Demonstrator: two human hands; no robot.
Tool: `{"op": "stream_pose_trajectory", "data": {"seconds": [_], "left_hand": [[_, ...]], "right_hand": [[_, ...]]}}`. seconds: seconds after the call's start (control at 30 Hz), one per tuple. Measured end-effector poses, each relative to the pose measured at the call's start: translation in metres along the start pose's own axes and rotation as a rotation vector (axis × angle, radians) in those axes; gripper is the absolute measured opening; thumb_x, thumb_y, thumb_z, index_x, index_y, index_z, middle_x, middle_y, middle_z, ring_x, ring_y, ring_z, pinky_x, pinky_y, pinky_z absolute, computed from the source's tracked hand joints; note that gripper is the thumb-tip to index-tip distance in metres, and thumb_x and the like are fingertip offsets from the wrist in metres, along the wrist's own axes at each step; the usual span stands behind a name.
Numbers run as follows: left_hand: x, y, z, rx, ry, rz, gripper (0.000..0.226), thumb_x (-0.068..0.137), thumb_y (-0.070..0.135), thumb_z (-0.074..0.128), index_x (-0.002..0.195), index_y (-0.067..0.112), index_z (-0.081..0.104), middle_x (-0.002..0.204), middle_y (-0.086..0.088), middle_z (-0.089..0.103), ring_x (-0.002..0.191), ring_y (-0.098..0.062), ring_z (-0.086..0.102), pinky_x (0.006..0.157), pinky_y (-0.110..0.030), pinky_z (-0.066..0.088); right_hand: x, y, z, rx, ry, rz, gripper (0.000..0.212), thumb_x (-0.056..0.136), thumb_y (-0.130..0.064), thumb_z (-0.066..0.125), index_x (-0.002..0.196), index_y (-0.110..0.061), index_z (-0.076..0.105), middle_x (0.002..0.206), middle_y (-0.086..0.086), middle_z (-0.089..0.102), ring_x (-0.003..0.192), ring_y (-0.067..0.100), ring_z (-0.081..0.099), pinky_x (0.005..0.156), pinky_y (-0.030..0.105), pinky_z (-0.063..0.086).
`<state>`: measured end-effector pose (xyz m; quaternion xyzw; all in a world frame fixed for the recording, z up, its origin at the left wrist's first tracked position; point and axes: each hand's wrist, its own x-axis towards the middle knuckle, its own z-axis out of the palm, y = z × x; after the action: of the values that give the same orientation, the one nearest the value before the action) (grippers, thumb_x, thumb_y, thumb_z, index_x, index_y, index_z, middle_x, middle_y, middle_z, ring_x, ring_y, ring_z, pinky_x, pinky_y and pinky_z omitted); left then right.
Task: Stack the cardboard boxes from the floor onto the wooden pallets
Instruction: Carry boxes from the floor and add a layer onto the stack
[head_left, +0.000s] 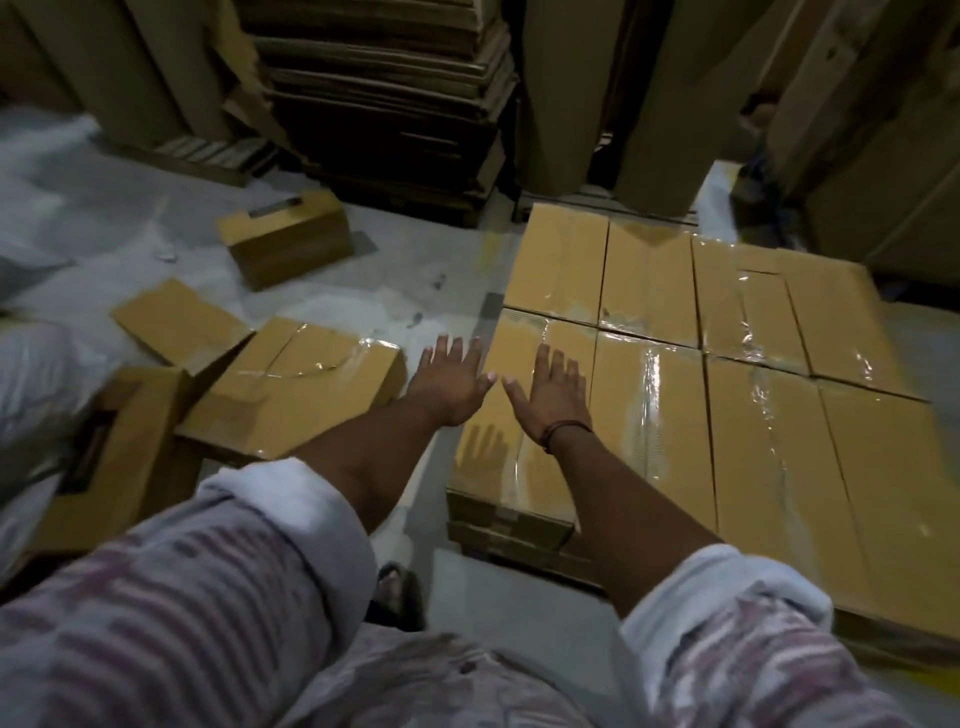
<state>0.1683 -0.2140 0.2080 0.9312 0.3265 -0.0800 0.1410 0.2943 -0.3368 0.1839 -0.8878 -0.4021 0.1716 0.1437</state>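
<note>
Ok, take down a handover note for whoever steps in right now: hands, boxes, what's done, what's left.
Left hand: open, empty, at the stack's left edge.
Right hand: open, empty, over the near-left box; shadows on it suggest both hands hover.
Done: top layer sits in two tight rows on the right.
Left: four boxes on the floor at left: far box, tilted box, taped box, nearest box.
</note>
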Motion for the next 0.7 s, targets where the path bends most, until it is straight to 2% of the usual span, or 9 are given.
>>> {"op": "stream_pose_trajectory", "data": {"seconds": [0.27, 0.7], "left_hand": [[-0.028, -0.073, 0.01, -0.062, -0.024, -0.1, 0.073, 0.108, 0.056, 0.022, 0.165, 0.017, -0.001, 0.172, -0.015, -0.002, 0.158, -0.036, -0.009, 0.126, -0.05, -0.002], [-0.079, -0.305, -0.009, -0.138, 0.008, -0.307, 0.073, 0.108, 0.057, 0.022, 0.165, 0.018, 0.001, 0.171, -0.017, 0.003, 0.158, -0.038, 0.0, 0.126, -0.051, 0.004]], "right_hand": [[0.017, -0.049, 0.015, -0.013, 0.025, -0.033, 0.084, 0.101, -0.065, 0.027, 0.162, -0.016, -0.004, 0.169, 0.014, -0.003, 0.155, 0.036, -0.004, 0.125, 0.05, 0.001], [0.07, -0.26, 0.126, -0.005, -0.072, -0.208, 0.084, 0.101, -0.067, 0.025, 0.162, -0.017, -0.004, 0.169, 0.013, -0.002, 0.156, 0.035, -0.003, 0.126, 0.049, 0.0]]}}
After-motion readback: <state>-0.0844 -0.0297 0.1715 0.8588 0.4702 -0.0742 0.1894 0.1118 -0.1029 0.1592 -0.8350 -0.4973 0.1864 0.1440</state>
